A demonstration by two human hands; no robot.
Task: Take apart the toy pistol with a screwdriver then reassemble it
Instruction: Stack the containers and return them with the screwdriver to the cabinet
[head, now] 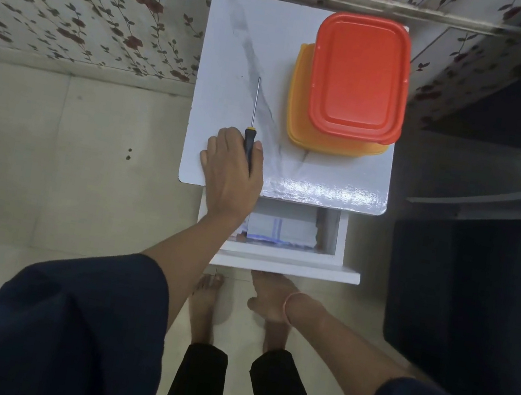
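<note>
Well, the white worktop (244, 39) is the biggest thing. At its 2 o'clock corner a red-lid box (358, 76) sits on top of an orange box (298, 127). Down at 6 o'clock the drawer (285, 265) is pulled out, and something white with blue stripes lies inside.

The left grip (233, 168) is at the worktop's 7 o'clock edge. It is clamped on the black handle of the screwdriver (248, 142), and the thin tip points to 12 o'clock. The right grip (273, 297) is under the drawer front. Its fingers are hidden, so I cannot tell if they are apart or together.

I cannot see the toy pistol anywhere. It may be in the drawer or a box.

The step looks like getting the tool ready. To do it well, lift the screwdriver by its handle, keep the sharp tip away from the boxes, then find the pistol.

I can read no words or labels.
</note>
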